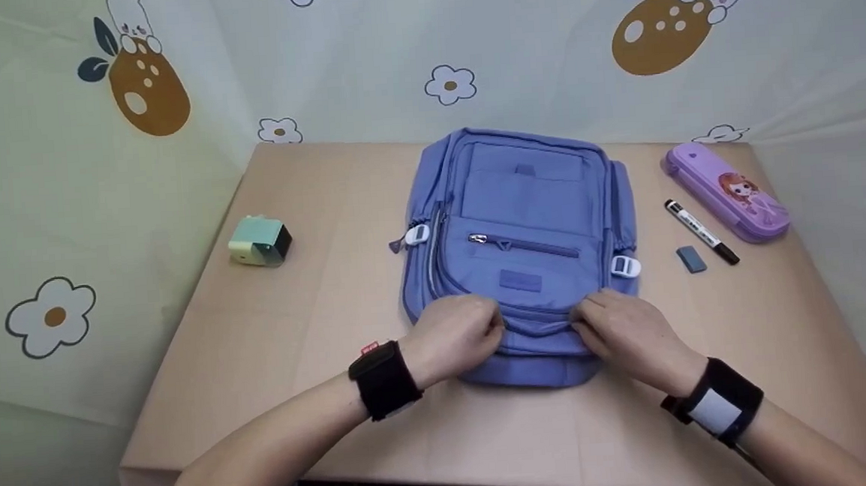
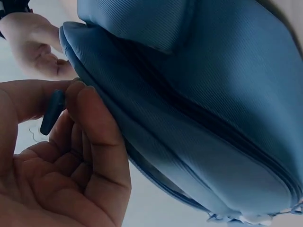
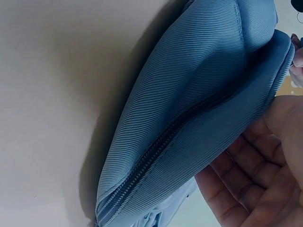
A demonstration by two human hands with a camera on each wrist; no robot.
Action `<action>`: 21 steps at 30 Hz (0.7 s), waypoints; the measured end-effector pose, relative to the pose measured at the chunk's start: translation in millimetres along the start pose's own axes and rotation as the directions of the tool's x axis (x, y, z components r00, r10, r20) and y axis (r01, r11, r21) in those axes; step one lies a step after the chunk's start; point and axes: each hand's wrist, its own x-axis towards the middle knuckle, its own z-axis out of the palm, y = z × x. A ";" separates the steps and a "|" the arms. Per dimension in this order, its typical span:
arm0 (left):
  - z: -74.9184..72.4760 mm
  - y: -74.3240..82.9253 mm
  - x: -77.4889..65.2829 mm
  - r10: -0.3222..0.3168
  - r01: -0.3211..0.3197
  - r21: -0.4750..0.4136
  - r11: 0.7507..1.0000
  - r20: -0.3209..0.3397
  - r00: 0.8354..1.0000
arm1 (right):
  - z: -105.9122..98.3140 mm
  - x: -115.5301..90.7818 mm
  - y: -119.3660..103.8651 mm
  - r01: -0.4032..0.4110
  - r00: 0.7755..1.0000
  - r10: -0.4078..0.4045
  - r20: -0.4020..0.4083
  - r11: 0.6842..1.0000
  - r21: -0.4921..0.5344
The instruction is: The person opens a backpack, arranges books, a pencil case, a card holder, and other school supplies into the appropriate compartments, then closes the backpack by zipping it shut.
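1. I see a purple case (image 1: 727, 193), marker (image 1: 701, 231) and blue block (image 1: 691, 259) right of the backpack (image 1: 532, 199), a green box (image 1: 260, 241) left.
2. At its near end, my left hand (image 1: 457, 335) pinches a zipper pull (image 2: 52, 113), right hand (image 1: 630, 336) grips fabric (image 3: 208, 135).

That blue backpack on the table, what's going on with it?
A person is working with both bare hands at the near end of a blue fabric backpack lying on a light-brown table. The left hand pinches a small dark-blue tab, apparently a zip pull, while the right hand grips the fabric edge opposite. A purple cartoon-printed case, a white marker with a black cap and a small blue-grey block lie to the right.
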 end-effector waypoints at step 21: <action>-1.5 -6.8 3.1 -0.076 0.086 -0.162 0.983 0.069 0.995 | -7.8 -14.4 26.6 0.028 0.999 -0.030 0.017 0.994 0.107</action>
